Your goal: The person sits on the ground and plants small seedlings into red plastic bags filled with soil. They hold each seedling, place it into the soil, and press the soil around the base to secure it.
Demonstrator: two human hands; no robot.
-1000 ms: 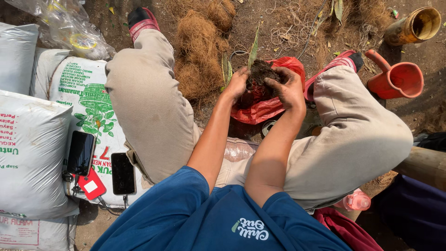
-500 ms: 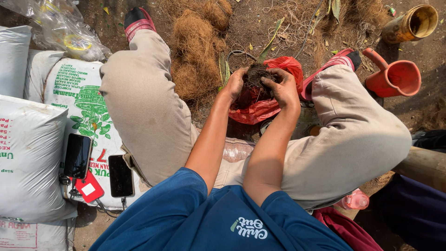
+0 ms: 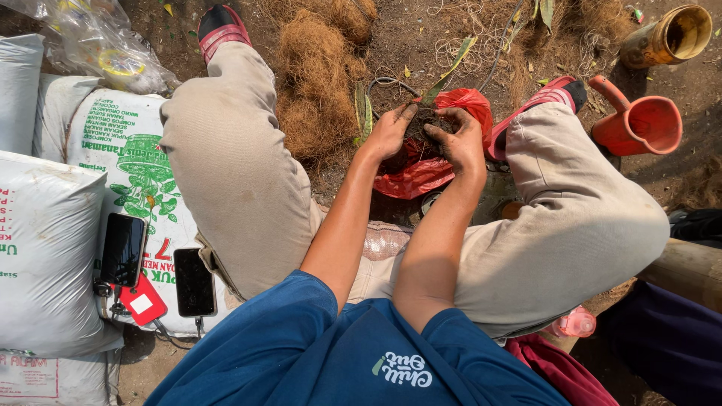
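Both my hands cup a dark clump of soil and roots [image 3: 423, 122] between my knees. My left hand [image 3: 389, 132] presses its left side, and my right hand [image 3: 460, 140] curls over its right side. A long green leaf [image 3: 450, 69] sticks up out of the clump toward the far side. Under the clump lies a red plastic bag [image 3: 421, 174] on the bare ground. I sit with legs spread, in beige trousers and red sandals.
A heap of brown coconut fibre [image 3: 320, 71] lies ahead on the left. White printed sacks [image 3: 53, 248] are stacked at the left, with two phones [image 3: 122, 249] on them. A red plastic jug [image 3: 643, 122] and a yellow can [image 3: 671, 34] stand at the right.
My hands have turned on the clump and drawn slightly apart. The green leaf now shows standing out past my fingers.
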